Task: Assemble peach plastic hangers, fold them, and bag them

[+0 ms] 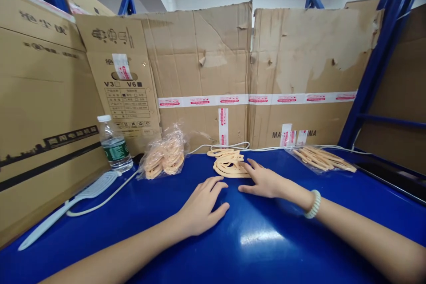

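Near the back middle of the blue table lies a loose pile of flat, pale wood-coloured pieces [229, 166] with curved, looped outlines. My right hand [261, 179] reaches in from the right, a pale coiled band [313, 204] around its wrist. Its fingers are apart and the fingertips reach the pile's right edge; I cannot tell whether they press on a piece. My left hand [206, 204] lies palm down on the table just in front of the pile, fingers stretched and holding nothing.
Left of the pile stands a clear plastic bag [164, 153] of similar pieces. A water bottle [115, 146] and a pale hairbrush [89, 191] are farther left. Pale sticks [322, 159] in a clear bag lie right. Cardboard sheets [206, 71] wall the back; a white cable [109, 202] crosses the table.
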`<control>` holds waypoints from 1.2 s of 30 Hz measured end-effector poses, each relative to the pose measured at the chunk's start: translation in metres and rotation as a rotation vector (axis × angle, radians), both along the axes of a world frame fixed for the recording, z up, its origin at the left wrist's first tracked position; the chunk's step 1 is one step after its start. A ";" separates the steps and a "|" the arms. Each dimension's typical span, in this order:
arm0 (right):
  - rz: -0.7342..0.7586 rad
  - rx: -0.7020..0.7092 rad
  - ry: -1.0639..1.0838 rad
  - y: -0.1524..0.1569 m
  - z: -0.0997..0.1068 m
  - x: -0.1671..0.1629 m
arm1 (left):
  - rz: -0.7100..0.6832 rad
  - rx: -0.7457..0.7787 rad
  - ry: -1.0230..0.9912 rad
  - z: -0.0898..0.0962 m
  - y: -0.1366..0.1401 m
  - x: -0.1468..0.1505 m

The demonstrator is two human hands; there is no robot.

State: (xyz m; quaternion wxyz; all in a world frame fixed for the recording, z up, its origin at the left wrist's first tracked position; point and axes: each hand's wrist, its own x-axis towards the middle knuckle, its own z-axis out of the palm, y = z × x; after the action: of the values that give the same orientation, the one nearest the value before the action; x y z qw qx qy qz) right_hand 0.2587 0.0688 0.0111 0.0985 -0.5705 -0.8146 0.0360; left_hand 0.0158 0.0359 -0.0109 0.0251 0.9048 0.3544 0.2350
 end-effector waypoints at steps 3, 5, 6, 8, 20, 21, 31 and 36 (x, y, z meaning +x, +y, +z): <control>-0.029 0.058 -0.025 -0.003 0.003 0.001 | 0.008 -0.101 -0.002 -0.003 0.002 -0.006; -0.039 0.100 -0.022 0.000 0.004 0.004 | -0.008 -0.113 -0.015 -0.003 0.003 -0.009; -0.042 0.114 -0.014 0.002 0.003 0.005 | -0.021 -0.111 -0.014 -0.003 0.003 -0.010; -0.041 0.132 0.016 0.008 0.000 0.008 | -0.036 -0.110 -0.007 -0.003 0.003 -0.010; 0.035 0.129 0.448 0.038 -0.022 0.014 | -0.061 -0.100 -0.002 0.000 0.000 -0.010; 0.041 0.107 0.498 0.038 -0.022 0.014 | -0.061 -0.101 -0.002 0.001 -0.001 -0.010; 0.042 -0.112 1.055 0.036 -0.014 0.010 | -0.071 -0.122 -0.107 0.000 0.002 -0.010; 0.011 -0.043 1.305 0.029 -0.006 0.005 | -0.056 -0.188 -0.228 0.002 0.002 -0.010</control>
State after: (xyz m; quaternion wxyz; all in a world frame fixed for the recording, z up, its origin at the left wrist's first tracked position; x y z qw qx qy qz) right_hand 0.2633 0.0975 0.0053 0.5611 -0.4293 -0.5895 0.3916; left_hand 0.0058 0.0384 -0.0094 0.1565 0.8754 0.3441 0.3014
